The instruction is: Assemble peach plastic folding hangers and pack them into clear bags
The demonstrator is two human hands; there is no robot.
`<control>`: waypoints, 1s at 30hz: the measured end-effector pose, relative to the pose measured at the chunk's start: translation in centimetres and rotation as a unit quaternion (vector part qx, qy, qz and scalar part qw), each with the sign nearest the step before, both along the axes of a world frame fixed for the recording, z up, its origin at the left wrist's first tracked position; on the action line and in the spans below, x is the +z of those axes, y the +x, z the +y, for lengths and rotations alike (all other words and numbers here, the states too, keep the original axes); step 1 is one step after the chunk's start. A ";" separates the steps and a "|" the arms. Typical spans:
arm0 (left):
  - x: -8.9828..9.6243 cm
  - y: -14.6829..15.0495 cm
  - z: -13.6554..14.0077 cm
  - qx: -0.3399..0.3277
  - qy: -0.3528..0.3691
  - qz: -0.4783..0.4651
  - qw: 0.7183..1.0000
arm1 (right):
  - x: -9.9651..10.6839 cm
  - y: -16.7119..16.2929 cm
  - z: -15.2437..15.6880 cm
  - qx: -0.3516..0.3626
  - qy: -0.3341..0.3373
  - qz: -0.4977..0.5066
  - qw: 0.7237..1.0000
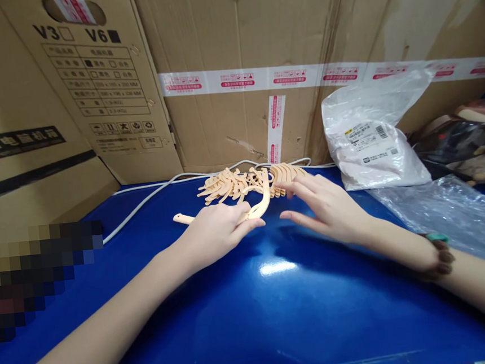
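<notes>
My left hand (219, 229) is closed around a cream curved plastic piece (262, 203). One flat end of it, with a small hole, sticks out left of the hand, and the curved end rises on the right. My fingers hide its middle, so I cannot tell whether it is one part or several joined. My right hand (323, 209) is held with thumb and fingers apart, nothing in its grasp. Its fingertips are close to a neat stack of cream curved pieces (288, 173). Behind my left hand lies a loose pile of similar cream pieces (226, 184).
A blue tabletop (288, 314) spans the front. Cardboard boxes (229, 123) wall the back and left. A white cable (143, 210) runs behind the piles. On the right are a white labelled bag (376, 153), clear plastic film (461, 214) and dark bagged items (455, 146).
</notes>
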State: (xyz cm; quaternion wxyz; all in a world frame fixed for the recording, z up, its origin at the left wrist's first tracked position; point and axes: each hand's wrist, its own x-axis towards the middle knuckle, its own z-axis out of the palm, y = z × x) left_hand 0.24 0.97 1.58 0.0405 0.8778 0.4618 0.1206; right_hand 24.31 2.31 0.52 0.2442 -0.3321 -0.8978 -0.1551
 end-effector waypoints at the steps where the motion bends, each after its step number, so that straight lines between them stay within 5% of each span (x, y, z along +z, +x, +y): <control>1: -0.1 0.2 -0.2 -0.007 0.002 0.001 1.000 | -0.1 -0.3 -0.3 0.016 -0.018 -0.003 1.000; 7: -0.9 1.2 -1.2 -0.053 0.028 0.057 0.997 | -0.3 -0.9 -0.9 0.067 -0.111 -0.012 0.992; 17: -0.8 1.2 -1.5 -0.112 0.023 0.012 0.993 | 0.1 -0.4 0.2 0.005 -0.196 0.064 0.979; 21: -0.4 0.8 -1.4 -0.114 0.023 0.008 0.993 | 0.4 1.0 1.5 -0.053 -0.196 0.060 0.977; 30: -0.6 0.1 -0.6 -0.137 -0.009 -0.018 0.990 | 0.0 1.2 1.8 0.018 -0.186 -0.023 0.982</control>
